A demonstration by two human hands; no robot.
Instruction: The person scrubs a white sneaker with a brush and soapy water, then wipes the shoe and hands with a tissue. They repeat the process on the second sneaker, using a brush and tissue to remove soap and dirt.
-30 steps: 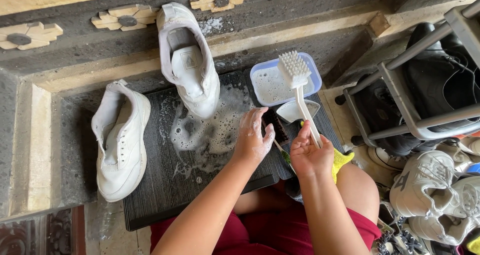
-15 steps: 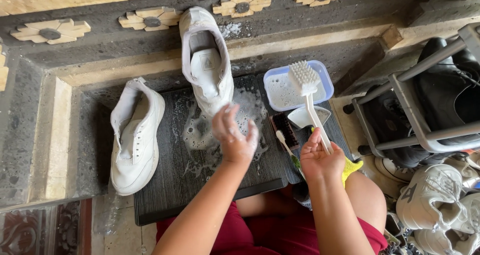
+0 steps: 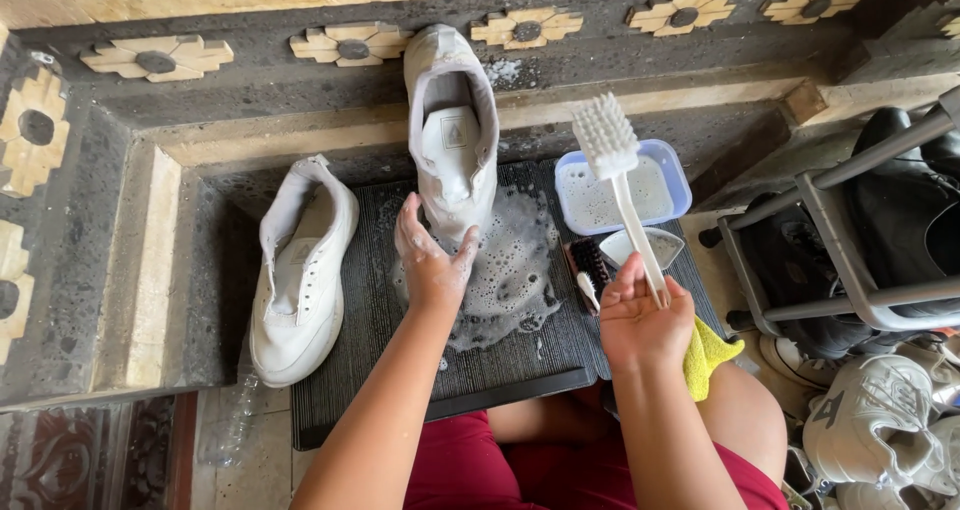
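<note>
My left hand is wet with foam, fingers apart, and reaches at the heel of a white sneaker that leans upright against the dark stone step. My right hand grips the handle of a white scrub brush, bristles up, held above a blue tub of soapy water. A second white sneaker lies on its side to the left. Soap foam covers the black ribbed mat.
A dark small brush and a white dish lie on the mat beside the tub. A yellow cloth rests on my knee. At the right stands a metal shoe rack with dark shoes, white sneakers below it.
My left hand has moved forward from the foamy mat up to the upright sneaker's heel. The brush in my right hand has stayed raised over the tub.
</note>
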